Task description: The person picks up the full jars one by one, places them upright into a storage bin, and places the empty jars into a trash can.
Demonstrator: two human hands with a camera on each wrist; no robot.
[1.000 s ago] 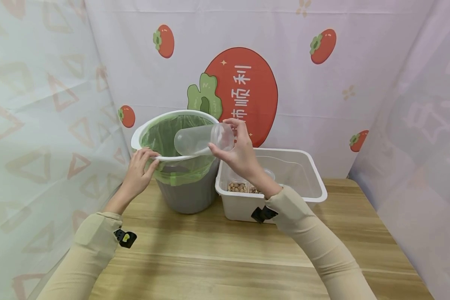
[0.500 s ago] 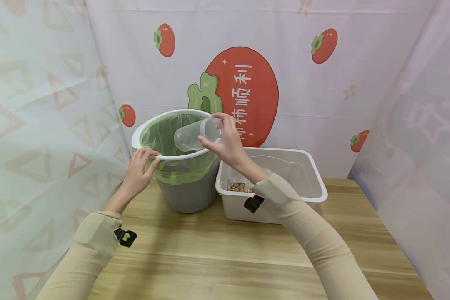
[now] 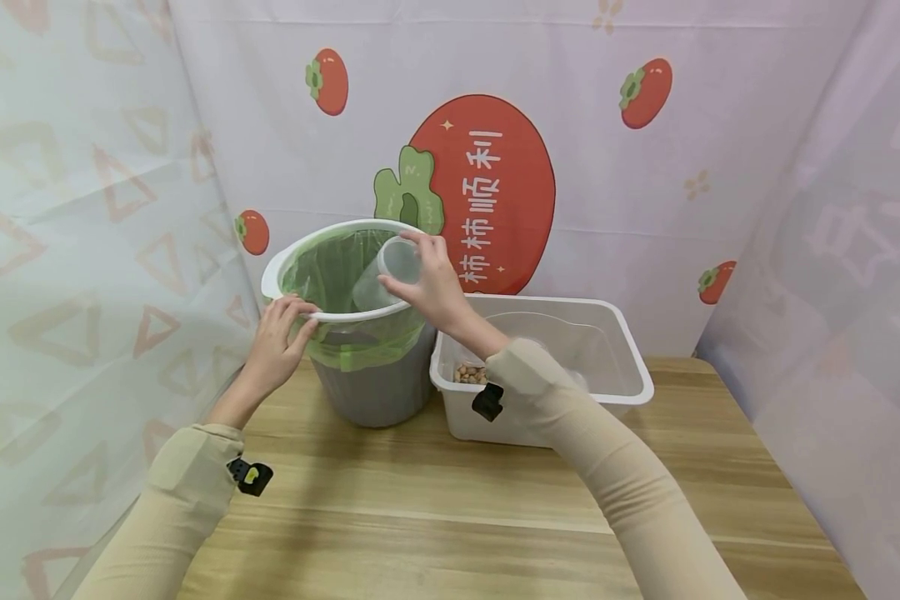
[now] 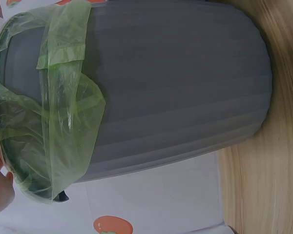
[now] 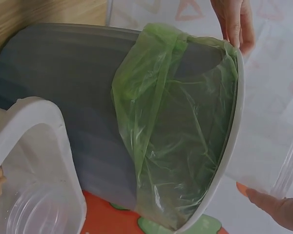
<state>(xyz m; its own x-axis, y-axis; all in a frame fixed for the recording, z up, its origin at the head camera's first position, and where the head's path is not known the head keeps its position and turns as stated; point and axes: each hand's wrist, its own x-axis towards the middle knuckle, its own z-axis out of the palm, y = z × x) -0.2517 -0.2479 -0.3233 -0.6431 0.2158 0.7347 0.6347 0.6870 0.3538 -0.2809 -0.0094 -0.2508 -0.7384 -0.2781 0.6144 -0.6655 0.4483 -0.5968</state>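
Observation:
In the head view my right hand (image 3: 433, 283) holds a clear plastic jar (image 3: 373, 288) near its mouth, thumb on one side and fingers on the other. The jar tilts, base down inside the trash bin (image 3: 375, 392) and mouth up toward me. My left hand (image 3: 279, 337) grips the bin's white rim at the near left, thumb outside. A green garbage bag (image 3: 352, 354) lines the grey bin and folds over its rim. The right wrist view shows the jar (image 5: 263, 156) beside the rim, with right-hand fingertips at its threaded end.
A white plastic tub (image 3: 637, 358) stands right of the bin on the wooden table (image 3: 390, 508). Inside it are brown nuts (image 3: 468, 374) and clear round containers (image 5: 36, 209), partly hidden by my right forearm. Printed curtains (image 3: 592, 183) surround the table.
My right hand has moved left and carried the jar further over the bin. The jar has turned from nearly level to mouth up. My left hand has stayed on the rim.

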